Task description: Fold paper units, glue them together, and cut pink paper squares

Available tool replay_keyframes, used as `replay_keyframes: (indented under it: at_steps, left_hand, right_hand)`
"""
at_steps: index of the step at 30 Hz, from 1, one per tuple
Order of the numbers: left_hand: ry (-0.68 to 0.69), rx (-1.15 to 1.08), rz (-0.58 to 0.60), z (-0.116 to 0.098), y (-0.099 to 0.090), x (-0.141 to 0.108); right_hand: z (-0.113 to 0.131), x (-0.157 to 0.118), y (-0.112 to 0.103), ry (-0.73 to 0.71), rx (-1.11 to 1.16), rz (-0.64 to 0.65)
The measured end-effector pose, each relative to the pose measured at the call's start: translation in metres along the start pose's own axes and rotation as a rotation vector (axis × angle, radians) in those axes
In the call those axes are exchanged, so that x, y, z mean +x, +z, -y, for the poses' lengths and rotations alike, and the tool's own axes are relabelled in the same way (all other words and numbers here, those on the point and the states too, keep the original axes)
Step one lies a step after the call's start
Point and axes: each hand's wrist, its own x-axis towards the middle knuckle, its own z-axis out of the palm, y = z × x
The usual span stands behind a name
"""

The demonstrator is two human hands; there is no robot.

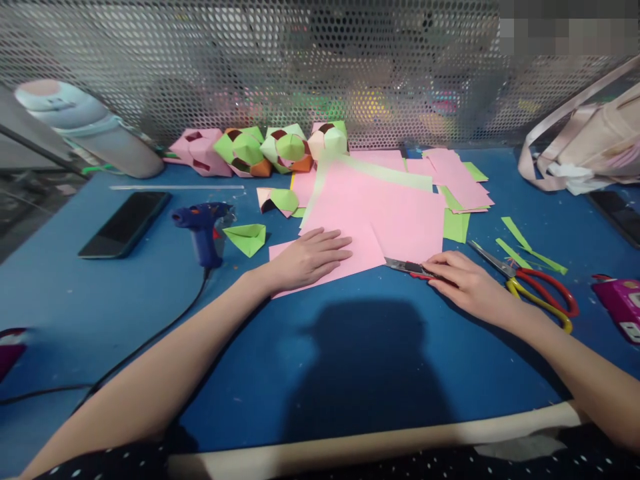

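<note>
My left hand [315, 257] lies flat, fingers stretched out, on a folded sheet of pink paper [363, 253]. In my right hand [457, 280] is a utility knife [410, 268], its blade pointing left and meeting the paper's right edge near the front corner. Behind, a larger pink sheet [400, 213] rests over pale green paper [395, 172]. A small folded green paper piece [247, 239] sits left of the sheets, and a pink and green folded piece [280, 200] is just behind it.
A blue glue gun [203, 233], a phone [125, 223] and a bottle [95, 133] stand or lie left. Several folded paper shapes [245, 150] line the mesh panel [250, 60]. Scissors [530, 280], green strips [533, 250] and a bag [595, 133] are right.
</note>
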Motion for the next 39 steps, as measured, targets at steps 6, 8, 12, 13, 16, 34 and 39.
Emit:
replay_keyframes:
  at_steps: [6, 8, 12, 13, 16, 34, 39]
  left_hand:
    - [0.015, 0.014, -0.003, 0.001, 0.0, 0.0]
    - [0.016, 0.006, -0.009, 0.001, 0.0, 0.0]
    - [0.006, -0.005, -0.008, 0.001, 0.0, 0.0]
    - [0.003, -0.006, -0.005, 0.0, 0.0, 0.0]
    - [-0.003, -0.007, 0.008, 0.0, -0.001, 0.0]
    - [0.018, -0.011, -0.031, 0.002, 0.002, -0.001]
    - [0.022, -0.004, -0.03, 0.003, 0.003, -0.001]
  right_hand:
    - [0.004, -0.001, 0.002, 0.0, -0.002, -0.004]
    - [0.005, -0.002, 0.003, 0.001, 0.003, -0.019]
    - [0.006, -0.003, 0.004, 0.003, 0.007, -0.027]
    - [0.007, -0.003, 0.004, 0.003, 0.005, -0.024]
    - [0.008, -0.002, 0.004, 0.001, -0.01, -0.02]
    - [0.012, -0.001, 0.007, -0.021, -0.034, -0.022]
    - [0.014, 0.0, 0.009, -0.013, -0.035, -0.007]
